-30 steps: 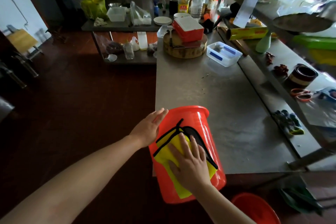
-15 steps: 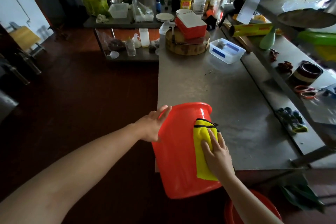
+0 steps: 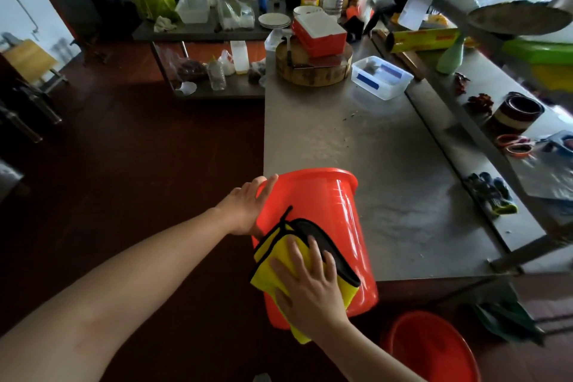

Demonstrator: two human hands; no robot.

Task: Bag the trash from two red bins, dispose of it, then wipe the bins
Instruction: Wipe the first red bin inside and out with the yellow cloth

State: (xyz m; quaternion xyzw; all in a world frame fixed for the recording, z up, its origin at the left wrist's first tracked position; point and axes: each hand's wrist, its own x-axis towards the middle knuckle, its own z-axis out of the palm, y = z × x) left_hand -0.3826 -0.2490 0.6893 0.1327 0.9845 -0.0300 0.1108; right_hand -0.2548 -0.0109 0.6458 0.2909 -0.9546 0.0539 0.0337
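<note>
Nothing worn that I can see, just bare arms. The left hand [image 3: 245,208] is on a long forearm that's bare right out to the frame edge at 8 o'clock. The right hand [image 3: 310,282] and its wrist are bare too, out to 5 o'clock.

single head-worn wide-angle view, looking forward and down, close over the surface [image 3: 356,146] edge at frame centre; floor [image 3: 124,149] at left.

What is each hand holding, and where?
Nothing is gripped. Left hand rests open on the red bin near its rim; right hand presses the yellow cloth flat against its side.
</note>
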